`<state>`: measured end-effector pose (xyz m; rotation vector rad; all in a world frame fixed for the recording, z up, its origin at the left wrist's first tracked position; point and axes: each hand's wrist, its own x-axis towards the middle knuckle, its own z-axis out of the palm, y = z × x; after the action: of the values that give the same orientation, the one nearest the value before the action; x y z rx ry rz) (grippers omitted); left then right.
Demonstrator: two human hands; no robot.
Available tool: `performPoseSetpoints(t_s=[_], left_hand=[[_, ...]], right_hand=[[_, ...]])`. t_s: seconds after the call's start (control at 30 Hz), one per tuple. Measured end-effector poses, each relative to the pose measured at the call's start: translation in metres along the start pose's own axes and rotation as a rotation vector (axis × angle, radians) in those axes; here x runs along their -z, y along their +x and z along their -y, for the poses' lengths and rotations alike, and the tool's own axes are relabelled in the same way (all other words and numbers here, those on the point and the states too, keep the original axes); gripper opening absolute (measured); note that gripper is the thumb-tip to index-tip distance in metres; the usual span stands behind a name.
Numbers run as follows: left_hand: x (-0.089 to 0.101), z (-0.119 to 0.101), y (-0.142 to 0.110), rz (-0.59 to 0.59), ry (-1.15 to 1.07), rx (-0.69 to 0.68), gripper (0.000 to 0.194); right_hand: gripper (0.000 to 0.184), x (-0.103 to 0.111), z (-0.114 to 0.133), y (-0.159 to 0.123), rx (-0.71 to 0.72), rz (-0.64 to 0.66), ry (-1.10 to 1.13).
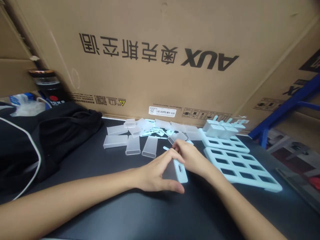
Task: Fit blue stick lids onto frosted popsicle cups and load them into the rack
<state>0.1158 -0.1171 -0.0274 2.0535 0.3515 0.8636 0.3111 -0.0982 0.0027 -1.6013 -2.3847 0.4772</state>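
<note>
A light-blue popsicle stick (pixel 181 173) with a wide slotted end lies at an angle between my hands, its thin tip showing past my fingers. My right hand (pixel 191 156) has its fingers curled around the middle of the stick, partly hidden behind the left. Across the stick reach the fingers of my left hand (pixel 160 170), touching it, while the thumb is spread wide apart. Just beyond are translucent popsicle mould cups (pixel 150 146) lying on their sides and a loose pile of light-blue sticks (pixel 160 132).
At right lie two light-blue mould racks (pixel 240 166) with rectangular openings; the farther one holds several cups with sticks (pixel 220 129). A large cardboard box (pixel 160 80) walls off the back. Black cloth (pixel 67 130), a white cable (pixel 36 150) and a dark bottle (pixel 51 86) are at left.
</note>
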Motion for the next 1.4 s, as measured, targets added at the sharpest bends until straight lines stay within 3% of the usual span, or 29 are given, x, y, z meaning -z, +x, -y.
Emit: performPoseSetpoints(t_s=[0.13,0.23,0.37,0.5,0.63,0.73,0.83,1.1,1.27,1.4], left_hand=[[-0.002,0.002,0.000,-0.043,0.003,-0.033,0.030],[-0.005,0.002,0.000,-0.074,-0.033,-0.011,0.023],[-0.008,0.003,0.002,-0.132,-0.066,0.003,0.025],[-0.010,0.005,0.003,-0.172,-0.081,0.037,0.028],[-0.011,0.006,0.003,-0.202,-0.069,0.117,0.031],[-0.011,0.006,0.002,-0.199,-0.021,0.142,0.036],[-0.011,0.008,0.001,-0.203,0.068,0.185,0.042],[-0.011,0.007,0.002,-0.211,0.118,0.225,0.045],[-0.011,0.007,0.002,-0.175,0.081,0.212,0.046],[-0.010,0.006,0.002,-0.101,0.088,0.227,0.040]], right_hand=[[0.017,0.006,-0.007,-0.002,-0.008,0.021,0.014],[0.009,0.016,-0.013,-0.007,-0.037,0.028,0.016],[0.005,0.037,-0.012,-0.017,-0.040,-0.202,0.257],[0.013,0.052,-0.003,-0.028,0.113,-0.428,0.652],[0.012,0.048,0.005,-0.034,0.248,-0.351,0.756],[0.009,0.042,0.007,-0.035,0.312,-0.240,0.648],[0.009,0.041,0.008,-0.036,0.361,-0.217,0.439],[0.024,0.059,0.007,-0.035,0.373,0.008,0.148],[0.028,0.089,-0.002,-0.040,0.281,0.157,-0.101],[0.026,0.136,-0.038,-0.045,0.022,0.099,-0.295]])
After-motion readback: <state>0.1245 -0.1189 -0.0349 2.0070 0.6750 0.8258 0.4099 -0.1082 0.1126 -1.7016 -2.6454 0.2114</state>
